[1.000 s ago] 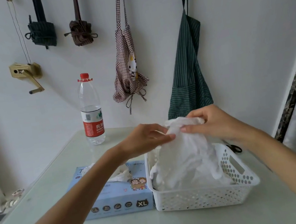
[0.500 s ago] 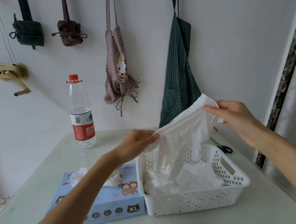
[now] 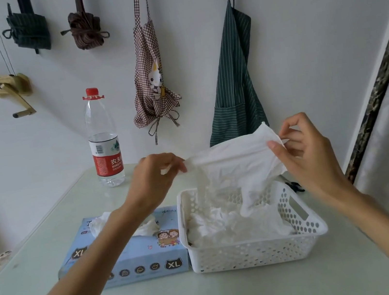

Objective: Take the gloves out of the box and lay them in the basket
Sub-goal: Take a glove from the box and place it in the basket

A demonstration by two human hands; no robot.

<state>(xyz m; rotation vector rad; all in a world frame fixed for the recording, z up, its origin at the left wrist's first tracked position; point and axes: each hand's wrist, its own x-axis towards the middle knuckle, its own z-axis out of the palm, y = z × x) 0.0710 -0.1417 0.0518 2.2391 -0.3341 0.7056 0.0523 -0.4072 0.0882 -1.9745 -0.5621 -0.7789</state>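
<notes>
Your left hand (image 3: pixel 154 179) and right hand (image 3: pixel 299 153) each pinch an edge of the thin translucent white plastic glove (image 3: pixel 236 163). Lower it flat into the white perforated plastic basket (image 3: pixel 256 252), then let both pinches go together.

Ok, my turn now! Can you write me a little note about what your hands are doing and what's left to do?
Left hand: pinches one end of a white glove.
Right hand: pinches the other end; keep both grips.
The glove hangs stretched above the basket, its lower part dangling inside.
Done: several gloves already lie in the basket.
Left: lay this one down, then pull out the next glove poking from the box beside the basket. How many remain inside cannot be seen.
</notes>
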